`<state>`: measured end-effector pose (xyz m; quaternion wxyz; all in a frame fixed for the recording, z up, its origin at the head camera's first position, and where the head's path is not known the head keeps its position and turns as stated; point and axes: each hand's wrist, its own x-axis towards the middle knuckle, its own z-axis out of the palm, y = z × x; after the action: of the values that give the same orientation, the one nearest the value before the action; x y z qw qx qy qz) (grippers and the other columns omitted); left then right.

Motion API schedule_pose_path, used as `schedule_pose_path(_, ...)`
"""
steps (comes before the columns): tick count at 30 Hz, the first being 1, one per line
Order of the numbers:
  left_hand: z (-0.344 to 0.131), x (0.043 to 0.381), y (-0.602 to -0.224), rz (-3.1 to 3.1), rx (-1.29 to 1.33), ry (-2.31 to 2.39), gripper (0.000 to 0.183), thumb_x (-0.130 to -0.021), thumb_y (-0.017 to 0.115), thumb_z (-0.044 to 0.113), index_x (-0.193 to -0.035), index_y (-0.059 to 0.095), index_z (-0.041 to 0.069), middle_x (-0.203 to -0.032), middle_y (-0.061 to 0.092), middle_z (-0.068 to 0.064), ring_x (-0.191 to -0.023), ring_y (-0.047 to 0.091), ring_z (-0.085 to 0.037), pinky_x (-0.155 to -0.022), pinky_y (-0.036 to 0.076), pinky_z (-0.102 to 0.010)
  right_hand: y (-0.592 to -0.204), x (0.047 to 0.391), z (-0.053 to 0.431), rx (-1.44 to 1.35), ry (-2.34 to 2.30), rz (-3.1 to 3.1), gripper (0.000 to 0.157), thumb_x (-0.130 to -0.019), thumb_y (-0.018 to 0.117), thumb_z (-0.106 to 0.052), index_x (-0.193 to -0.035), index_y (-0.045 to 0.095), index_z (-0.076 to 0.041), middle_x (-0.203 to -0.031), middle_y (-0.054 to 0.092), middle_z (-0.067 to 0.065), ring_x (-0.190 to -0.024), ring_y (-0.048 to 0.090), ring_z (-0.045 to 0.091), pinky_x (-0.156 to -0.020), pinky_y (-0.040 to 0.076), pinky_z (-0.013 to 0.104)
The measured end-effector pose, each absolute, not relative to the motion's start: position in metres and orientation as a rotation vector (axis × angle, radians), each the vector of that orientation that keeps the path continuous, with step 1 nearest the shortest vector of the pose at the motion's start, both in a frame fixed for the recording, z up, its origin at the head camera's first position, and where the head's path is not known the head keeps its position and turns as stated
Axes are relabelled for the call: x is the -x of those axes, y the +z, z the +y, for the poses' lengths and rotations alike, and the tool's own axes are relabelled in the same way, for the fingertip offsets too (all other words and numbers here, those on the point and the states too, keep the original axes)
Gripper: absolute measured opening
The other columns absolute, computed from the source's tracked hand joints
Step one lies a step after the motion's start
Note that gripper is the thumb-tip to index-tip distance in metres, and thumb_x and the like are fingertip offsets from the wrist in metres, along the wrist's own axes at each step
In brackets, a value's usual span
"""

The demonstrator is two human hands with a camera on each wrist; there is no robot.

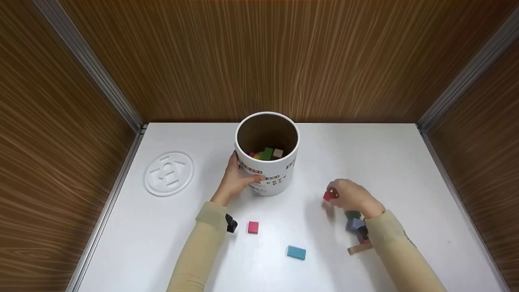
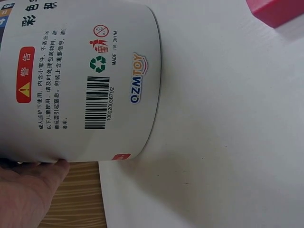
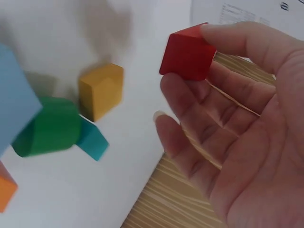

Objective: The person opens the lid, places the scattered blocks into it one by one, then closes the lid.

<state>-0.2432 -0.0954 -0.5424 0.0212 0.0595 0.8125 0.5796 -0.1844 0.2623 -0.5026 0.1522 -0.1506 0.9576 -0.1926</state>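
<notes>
Towards the back of the white table (image 1: pixel 344 154) stands a printed canister (image 1: pixel 279 170), upright, with the left hand (image 1: pixel 239 178) curled round its near left side. The thumb shows on the front; the other fingers pass mostly out of sight along the wall. Inside, a green block (image 1: pixel 267 153) and a pale block (image 1: pixel 277 153) can be made out, but the near rim cuts off whatever lies lower. The left wrist view loses the canister's top past its edge.

To the right, above the table, the right hand (image 1: pixel 350 196) has a red block (image 1: pixel 327 196) in a pinching grip between thumb and fingertips, well apart from the canister. The block's far faces are hidden.

The right sleeve (image 1: pixel 397 243) partly covers a cluster of blocks (image 1: pixel 356 224), too jumbled to count. The right wrist view shows a green cylinder (image 3: pixel 52 126) and a yellow block (image 3: pixel 101 92), slightly blurred, while a light blue block (image 3: pixel 14 95) and an orange block (image 3: pixel 5 190) are cut by the left edge.
</notes>
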Motion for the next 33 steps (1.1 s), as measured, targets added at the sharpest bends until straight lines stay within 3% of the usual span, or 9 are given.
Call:
schedule_pose_path(5, -0.095, 0.243, -0.542, 2.520, -0.177, 1.789, 0.135, -0.054, 0.093, 0.053, -0.157, 0.013, 0.019, -0.156, 0.027, -0.001, -0.144, 0.024, -0.019, -0.119, 0.017, -0.040, -0.485, 0.187, 0.261, 0.436, -0.664, 2.774, 0.027, -0.083, 0.073, -0.007, -0.109, 0.067, -0.001, -0.090, 0.062, 0.006, -0.074, 0.058, 0.019, -0.064, 0.055, 0.033)
schedule_pose_path(14, -0.095, 0.242, -0.542, 2.511, -0.162, 1.791, 0.134, -0.054, 0.092, 0.054, -0.157, 0.012, 0.021, -0.157, 0.026, 0.000, -0.144, 0.023, -0.019, -0.119, 0.017, -0.042, -0.444, 0.195, 0.249, 0.538, -0.774, 2.879, 0.028, -0.084, 0.078, -0.010, -0.110, 0.068, -0.004, -0.095, 0.066, 0.005, -0.087, 0.062, 0.023, -0.078, 0.058, 0.042)
schedule_pose_path(23, -0.095, 0.243, -0.542, 2.528, -0.167, 1.768, 0.136, -0.054, 0.093, 0.054, -0.157, 0.011, 0.019, -0.158, 0.024, -0.002, -0.145, 0.022, -0.021, -0.119, 0.018, -0.042, -0.408, 0.206, 0.234, 0.679, -0.929, 2.958, 0.029, -0.086, 0.076, -0.011, -0.113, 0.067, -0.004, -0.100, 0.065, 0.006, -0.089, 0.062, 0.024, -0.080, 0.058, 0.045)
schedule_pose_path(33, -0.095, 0.244, -0.543, 2.547, -0.204, 1.766, 0.134, -0.056, 0.093, 0.051, -0.157, 0.011, 0.019, -0.157, 0.026, -0.002, -0.143, 0.025, -0.020, -0.118, 0.020, -0.042, -0.379, 0.223, 0.203, 0.730, -0.938, 2.983, 0.030, -0.086, 0.075, -0.013, -0.114, 0.067, -0.005, -0.101, 0.064, 0.004, -0.092, 0.060, 0.021, -0.081, 0.057, 0.041)
